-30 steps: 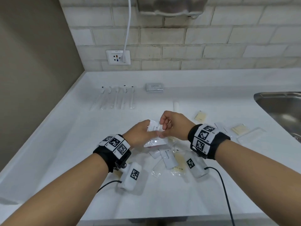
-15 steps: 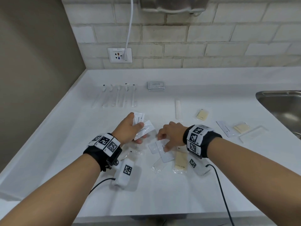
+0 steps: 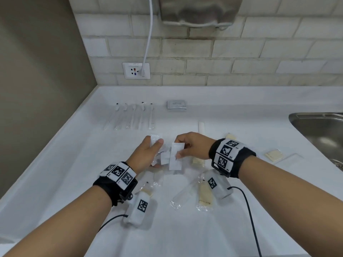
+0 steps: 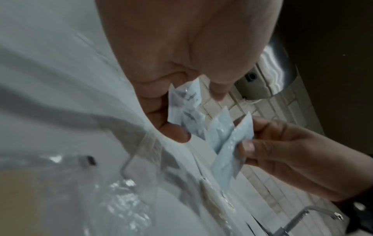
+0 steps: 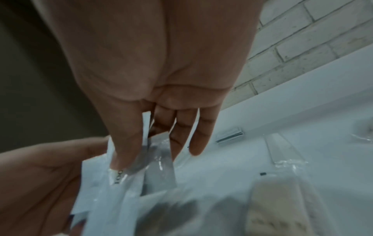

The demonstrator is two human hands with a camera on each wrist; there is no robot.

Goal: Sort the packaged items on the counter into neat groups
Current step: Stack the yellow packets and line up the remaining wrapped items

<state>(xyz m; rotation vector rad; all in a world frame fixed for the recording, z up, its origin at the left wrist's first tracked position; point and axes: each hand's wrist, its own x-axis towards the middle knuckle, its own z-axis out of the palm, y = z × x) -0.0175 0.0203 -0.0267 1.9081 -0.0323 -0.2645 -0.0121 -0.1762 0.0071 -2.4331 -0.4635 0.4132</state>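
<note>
My left hand (image 3: 148, 154) holds a small fan of white sachets (image 3: 157, 145) between thumb and fingers, above the middle of the white counter (image 3: 74, 164). Right beside it, my right hand (image 3: 187, 147) pinches a longer white sachet (image 3: 175, 156) by its upper edge, its lower end hanging down. In the left wrist view the white sachets (image 4: 187, 108) in my grip nearly touch the long sachet (image 4: 232, 151). The right wrist view shows my thumb (image 5: 123, 150) pressed on the long sachet (image 5: 129, 178). Clear and beige packets (image 3: 204, 199) lie on the counter below my hands.
A row of wrapped toothbrushes (image 3: 133, 115) and a flat grey packet (image 3: 176, 105) lie at the back. A white stick (image 3: 201, 127) and beige packets (image 3: 274, 155) lie to the right, near the steel sink (image 3: 323, 127). A wall socket (image 3: 136, 70) with a cable is behind.
My right hand has lifted a long white sachet off the counter and brought it up beside my left hand, which keeps its sachets and has stayed about where it was.
</note>
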